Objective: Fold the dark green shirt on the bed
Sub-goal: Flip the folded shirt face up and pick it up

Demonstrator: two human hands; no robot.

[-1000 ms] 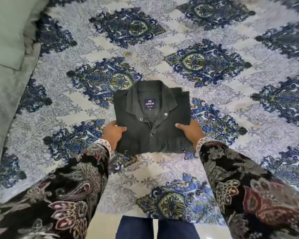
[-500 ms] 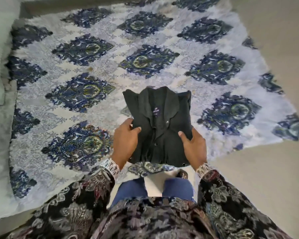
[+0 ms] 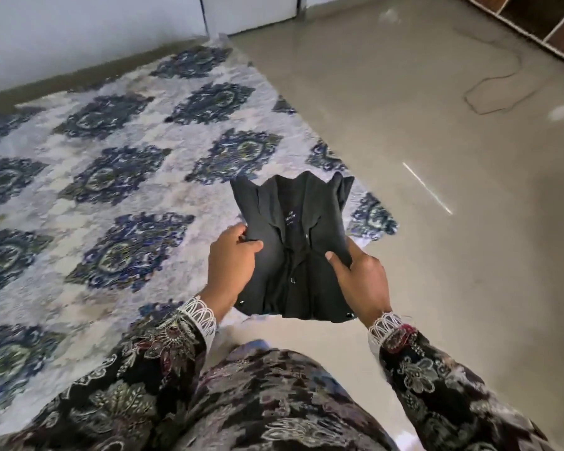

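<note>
The dark green shirt [image 3: 293,252] is folded into a compact rectangle, collar and label facing up, and it hangs in the air above the bed's right corner. My left hand [image 3: 232,265] grips its left side, thumb on top. My right hand [image 3: 360,278] grips its right side the same way. The shirt sags slightly in the middle between both hands. The bed [image 3: 111,177] has a white cover with blue paisley medallions and lies to the left and behind the shirt.
Grey floor [image 3: 437,157] spreads to the right of the bed, with a thin cable [image 3: 492,89] looping on it. A wooden shelf unit [image 3: 547,17] stands at the top right. A white wall and door [image 3: 248,11] run along the back.
Both hands have lifted the folded shirt off the bed and carried it right toward the bed's corner. The view has swung right, showing floor and shelves.
</note>
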